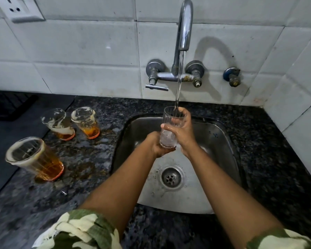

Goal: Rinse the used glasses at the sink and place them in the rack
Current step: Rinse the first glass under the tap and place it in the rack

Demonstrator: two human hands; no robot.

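Ribbed clear glass point(170, 129), both hands' grip clasping it: left point(155, 145) beneath, right point(182, 129) around.

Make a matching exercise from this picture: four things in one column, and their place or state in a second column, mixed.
Things:
1. Glass in hands
2. Nearest amber glass
3. Drain
4. Tap

Places or states:
a. running water
b. on the counter, left of the sink
c. in the sink bottom
d. under the stream, over the sink

Pairs: 1-d, 2-b, 3-c, 4-a
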